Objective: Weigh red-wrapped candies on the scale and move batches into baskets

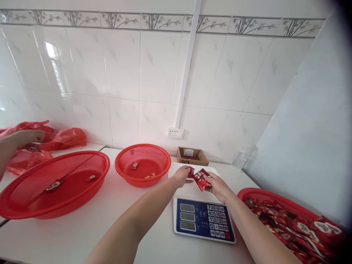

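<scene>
Both my hands meet over the white pan of a blue-faced electronic scale [203, 219]. My left hand [181, 175] pinches a small red packet [190, 171] at its fingertips. My right hand [218, 186] is closed on two or more red packets [202, 179], which touch the left one. A red basket [295, 223] at my right is heaped with several similar red packets. A round red basket [142, 164] just left of the scale holds two packets.
A large oval red basket [53, 182] on the left holds two packets. Another person's hand [19, 141] reaches in at the far left over red plastic bags [63, 138]. A small cardboard box [192, 156] and a clear bottle [240, 158] stand by the tiled wall.
</scene>
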{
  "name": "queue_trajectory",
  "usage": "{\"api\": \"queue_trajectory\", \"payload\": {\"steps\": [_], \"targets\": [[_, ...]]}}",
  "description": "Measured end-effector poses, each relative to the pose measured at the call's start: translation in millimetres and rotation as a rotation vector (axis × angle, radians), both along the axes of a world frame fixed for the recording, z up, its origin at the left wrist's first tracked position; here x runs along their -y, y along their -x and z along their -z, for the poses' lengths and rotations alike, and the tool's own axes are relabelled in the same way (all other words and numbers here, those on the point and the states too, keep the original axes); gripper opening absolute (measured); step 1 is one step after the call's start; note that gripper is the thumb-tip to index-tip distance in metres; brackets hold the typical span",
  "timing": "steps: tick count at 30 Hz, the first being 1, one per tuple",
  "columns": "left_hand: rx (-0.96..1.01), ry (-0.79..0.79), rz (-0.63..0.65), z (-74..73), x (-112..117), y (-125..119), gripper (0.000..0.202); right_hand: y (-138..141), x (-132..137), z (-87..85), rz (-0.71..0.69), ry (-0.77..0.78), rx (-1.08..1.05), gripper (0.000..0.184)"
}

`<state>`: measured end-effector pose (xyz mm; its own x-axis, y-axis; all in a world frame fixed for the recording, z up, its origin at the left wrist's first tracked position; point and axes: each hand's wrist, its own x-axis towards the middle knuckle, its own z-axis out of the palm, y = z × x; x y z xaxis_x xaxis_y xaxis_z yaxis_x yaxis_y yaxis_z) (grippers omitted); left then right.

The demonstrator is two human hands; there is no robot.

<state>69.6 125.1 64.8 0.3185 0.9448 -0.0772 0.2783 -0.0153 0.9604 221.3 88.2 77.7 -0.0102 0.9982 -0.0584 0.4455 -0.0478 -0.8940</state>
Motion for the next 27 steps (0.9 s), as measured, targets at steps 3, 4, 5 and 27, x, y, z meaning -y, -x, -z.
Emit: {"api": "queue_trajectory", "payload": {"steps": [3,4,5,27], "targets": [[0.174,0.091,0.062,-3.2,8.8,1.4,0.038,13.4,5.9,-1.8,-0.036,0.084,-0.221,0.014],[0.218,0.113,0.094,-3.7,12.4,2.3,0.039,16.9,7.0,-1.4,-0.027,0.104,-0.269,0.012],[0.253,0.132,0.128,-4.1,16.0,3.4,0.039,19.7,7.5,-0.8,-0.009,0.117,-0.301,0.011],[0.326,0.31,0.252,-28.8,44.1,40.4,0.038,41.7,1.7,-2.8,0.098,-0.476,0.052,0.033]]}}
